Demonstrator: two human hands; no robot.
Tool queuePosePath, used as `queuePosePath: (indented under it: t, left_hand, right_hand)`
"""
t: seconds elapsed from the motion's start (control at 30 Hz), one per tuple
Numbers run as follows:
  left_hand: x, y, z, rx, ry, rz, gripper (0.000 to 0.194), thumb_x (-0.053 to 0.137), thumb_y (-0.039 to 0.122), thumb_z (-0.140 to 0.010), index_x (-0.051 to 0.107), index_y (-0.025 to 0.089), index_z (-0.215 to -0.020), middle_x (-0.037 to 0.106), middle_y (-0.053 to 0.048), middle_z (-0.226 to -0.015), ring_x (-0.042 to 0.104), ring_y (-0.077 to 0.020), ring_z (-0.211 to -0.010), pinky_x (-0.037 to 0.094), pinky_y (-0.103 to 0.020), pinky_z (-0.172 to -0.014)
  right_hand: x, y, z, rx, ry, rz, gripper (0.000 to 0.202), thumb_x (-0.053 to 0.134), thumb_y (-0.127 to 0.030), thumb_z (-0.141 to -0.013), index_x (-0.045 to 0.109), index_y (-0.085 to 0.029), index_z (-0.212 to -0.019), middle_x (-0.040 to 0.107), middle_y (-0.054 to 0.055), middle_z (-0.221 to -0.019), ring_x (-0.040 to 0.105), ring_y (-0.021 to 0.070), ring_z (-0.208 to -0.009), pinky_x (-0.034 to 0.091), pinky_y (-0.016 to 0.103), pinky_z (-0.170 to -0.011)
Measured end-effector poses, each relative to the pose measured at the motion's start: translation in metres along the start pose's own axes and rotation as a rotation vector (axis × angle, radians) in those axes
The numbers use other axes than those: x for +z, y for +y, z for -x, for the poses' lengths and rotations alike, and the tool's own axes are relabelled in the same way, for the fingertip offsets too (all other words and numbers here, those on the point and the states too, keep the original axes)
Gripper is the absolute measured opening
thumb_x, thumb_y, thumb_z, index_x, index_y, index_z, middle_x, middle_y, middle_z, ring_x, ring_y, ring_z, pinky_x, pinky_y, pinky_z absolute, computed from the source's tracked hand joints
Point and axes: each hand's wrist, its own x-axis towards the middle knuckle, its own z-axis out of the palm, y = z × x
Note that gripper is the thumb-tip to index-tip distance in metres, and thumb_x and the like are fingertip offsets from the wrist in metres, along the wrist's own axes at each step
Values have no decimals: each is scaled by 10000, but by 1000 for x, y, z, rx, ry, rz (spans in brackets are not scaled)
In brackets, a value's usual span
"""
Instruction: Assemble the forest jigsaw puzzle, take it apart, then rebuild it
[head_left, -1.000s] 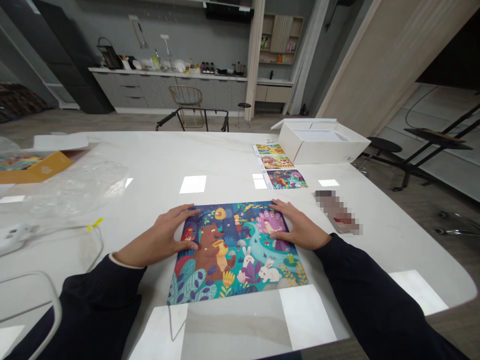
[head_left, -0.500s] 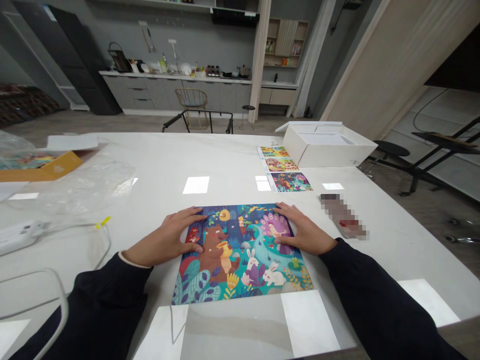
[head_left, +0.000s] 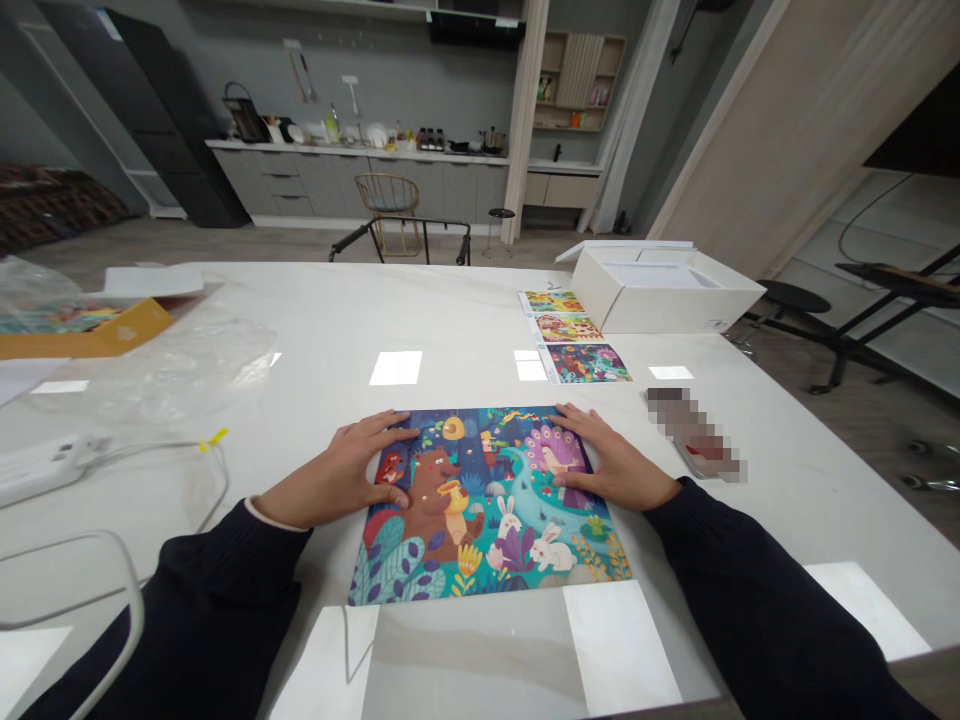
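Note:
A colourful picture sheet [head_left: 487, 520] with a bear, rabbits and a peacock lies on the white table [head_left: 465, 660] in front of me. My left hand [head_left: 352, 465] rests on its upper left edge, thumb and fingers spread apart on the surface. At the upper right edge my right hand [head_left: 611, 465] touches the sheet in the same way, fingers apart. Neither hand is wrapped round anything. Beyond the sheet, a leaflet [head_left: 570, 328] shows three small pictures, the nearest with a similar bear scene.
An open white box [head_left: 667, 300] stands at the back right, with a pixelated phone-like object [head_left: 694, 435] nearer. On the left are an orange box [head_left: 127, 330], clear plastic wrap [head_left: 187, 370], a power strip [head_left: 49, 470] and a white cable [head_left: 131, 590].
The whole view has shifted slightly, so things appear a little further right. Both hands keep their places on the picture sheet.

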Motion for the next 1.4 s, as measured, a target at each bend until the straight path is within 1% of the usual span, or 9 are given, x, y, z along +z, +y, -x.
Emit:
queuePosePath:
  t: [0.23,0.57,0.7,0.8,0.93,1.03,1.1,1.2,1.4]
  left_hand:
    - [0,0,0,-15,-22,1,849,758,724,-762,535,336,-1483,412,-102,-1637,381,-397,-1507,336,-575,-1226]
    - [-2,3,-1,-22,-4,6,817,734,733,-780,539,341,-1470,415,-97,-1634,387,-394,-1500,344,-565,-1219]
    - [0,8,-3,-84,98,22,738,566,708,-925,450,280,-1515,404,-125,-1630,379,-363,-1501,339,-556,-1214]
    - [6,14,-10,-149,200,-5,639,492,628,-994,457,221,-1484,524,-151,-1517,462,-356,-1423,387,-556,-1164]
    - [12,17,-28,-186,319,-27,442,385,463,-1056,530,196,-1376,625,-144,-1374,530,-347,-1322,434,-565,-1099]
    - [11,16,-39,-147,375,-39,395,323,358,-1069,566,162,-1312,646,-147,-1325,558,-321,-1275,460,-525,-1091]
    - [9,16,-41,-115,365,-67,386,339,340,-1068,589,143,-1286,659,-154,-1291,571,-315,-1252,471,-506,-1089]
    - [9,19,-36,-85,317,-108,392,456,384,-1042,596,130,-1306,664,-165,-1276,583,-329,-1237,489,-510,-1075]
    - [12,24,-27,-60,300,-119,444,634,386,-961,572,156,-1336,642,-156,-1278,583,-336,-1224,514,-512,-1048]
  right_hand:
    - [1,1,0,2,-14,3,815,746,-582,-854,472,-252,-1547,353,163,-1668,265,349,-1564,136,627,-1282]
    - [1,1,0,-3,7,-5,820,754,-595,-840,475,-276,-1542,379,147,-1659,294,357,-1554,157,632,-1279]
    - [2,2,2,34,78,-35,746,704,-582,-885,485,-277,-1530,388,117,-1659,323,339,-1546,248,584,-1277]
    - [-1,0,0,66,171,-51,636,602,-557,-957,512,-251,-1508,458,111,-1619,416,325,-1502,338,545,-1252]
    - [-12,-8,-20,101,235,-57,580,556,-563,-980,566,-247,-1466,630,105,-1466,601,356,-1337,480,548,-1150]
    - [-13,-14,-41,82,230,-19,531,533,-557,-994,619,-228,-1401,693,123,-1366,672,353,-1225,547,534,-1070]
    - [-9,-15,-49,47,239,81,547,535,-572,-991,637,-195,-1373,700,157,-1331,656,368,-1232,522,554,-1090]
    - [-1,-11,-47,13,235,226,642,574,-632,-955,634,-145,-1369,684,207,-1298,616,405,-1249,488,586,-1109]
    - [11,-2,-27,-15,251,242,768,615,-703,-902,553,-162,-1443,641,206,-1350,593,400,-1269,492,578,-1100]
